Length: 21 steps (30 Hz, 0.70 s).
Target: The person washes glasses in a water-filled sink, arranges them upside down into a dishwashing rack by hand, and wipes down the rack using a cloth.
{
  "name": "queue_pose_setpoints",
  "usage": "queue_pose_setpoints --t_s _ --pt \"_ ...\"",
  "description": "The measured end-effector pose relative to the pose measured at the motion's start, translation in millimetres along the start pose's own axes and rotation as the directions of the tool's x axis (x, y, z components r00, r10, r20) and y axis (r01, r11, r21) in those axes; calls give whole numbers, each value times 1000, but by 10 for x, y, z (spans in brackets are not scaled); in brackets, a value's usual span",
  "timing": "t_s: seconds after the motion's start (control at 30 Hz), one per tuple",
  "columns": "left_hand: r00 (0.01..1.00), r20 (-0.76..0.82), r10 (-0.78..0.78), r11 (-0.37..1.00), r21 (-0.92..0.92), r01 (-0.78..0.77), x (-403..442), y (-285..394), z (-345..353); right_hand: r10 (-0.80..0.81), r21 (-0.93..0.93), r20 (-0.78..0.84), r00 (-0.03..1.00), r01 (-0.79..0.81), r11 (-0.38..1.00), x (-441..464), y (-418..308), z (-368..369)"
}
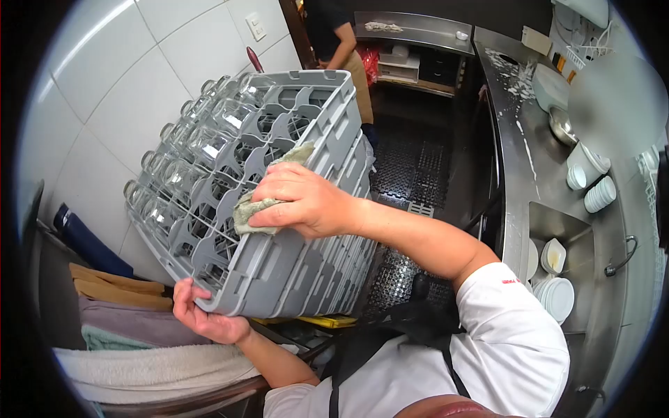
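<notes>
A grey glass rack (261, 279) tops a stack of similar racks. Upside-down clear glasses (209, 143) fill its far-left compartments, while the compartments nearer me hold none. My right hand (306, 198) presses a pale green cloth (254, 209) on the rack's near top edge, its fingers wrapped round the cloth. At the rack's lower left corner, my left hand (209, 313) grips the rim with curled fingers.
Folded towels (132, 320) lie at the lower left by the tiled wall. Another person (348, 63) stands beyond the rack. On the right, a steel counter (516, 139) carries a metal bowl (561, 125) and white cups (599, 195); plates (555, 299) sit in the sink (550, 216).
</notes>
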<state>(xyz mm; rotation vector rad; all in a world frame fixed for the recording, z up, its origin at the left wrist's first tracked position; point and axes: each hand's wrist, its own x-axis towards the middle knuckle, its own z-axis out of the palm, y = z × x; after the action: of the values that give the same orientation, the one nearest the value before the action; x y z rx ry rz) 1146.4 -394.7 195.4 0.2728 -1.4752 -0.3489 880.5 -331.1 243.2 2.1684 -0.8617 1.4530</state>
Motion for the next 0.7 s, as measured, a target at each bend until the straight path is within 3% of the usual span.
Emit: queue_pose_setpoints --t_s 0.13,0.37,0.5,0.63,0.7 --pt "999 -5 34 996 79 -33 27 34 26 -18 -76 38 999 21 997 -117 387 -202" --pt "999 -11 -41 987 158 42 48 88 18 -32 -169 39 999 38 985 -302 1084 -685" --pt "997 -13 -71 952 297 72 63 210 21 -90 -120 50 995 96 988 -462 1616 -1022" --pt "984 76 -160 877 468 107 118 342 -135 92 -156 -133 987 -113 981 -749 2079 -1463" --pt "994 96 -51 766 642 -23 189 450 52 331 -19 -260 907 -347 938 -1054 2251 -1659"
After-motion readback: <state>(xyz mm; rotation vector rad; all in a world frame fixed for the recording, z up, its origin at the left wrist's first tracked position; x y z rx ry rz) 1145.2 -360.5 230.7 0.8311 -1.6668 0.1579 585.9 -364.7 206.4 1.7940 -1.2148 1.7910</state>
